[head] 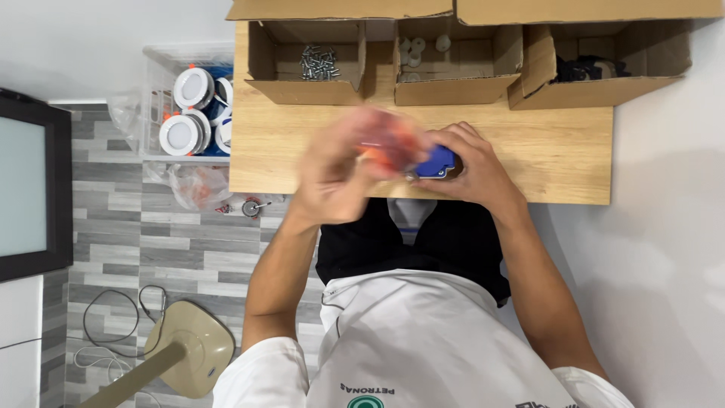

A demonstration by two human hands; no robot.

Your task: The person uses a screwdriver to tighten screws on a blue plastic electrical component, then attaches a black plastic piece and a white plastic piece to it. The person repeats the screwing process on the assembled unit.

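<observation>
Hands meet at the desk (302, 162) edge: our right hand (472, 170) clasps a small blue part (438, 162), our blurred left hand (340, 177) pinches something orange-red (389, 147) against it, joining apparently unfinished.

The person wears a white short-sleeved shirt (423, 340) whose sleeves end well above the elbows, leaving both forearms bare down to the left hand (336, 177) and right hand (476, 170). Small printed lettering and a round green emblem sit on the shirt's chest, far below the hands. Black trousers (453, 242) cover the lap just beneath the wrists. No rings, watch or gloves show.
</observation>
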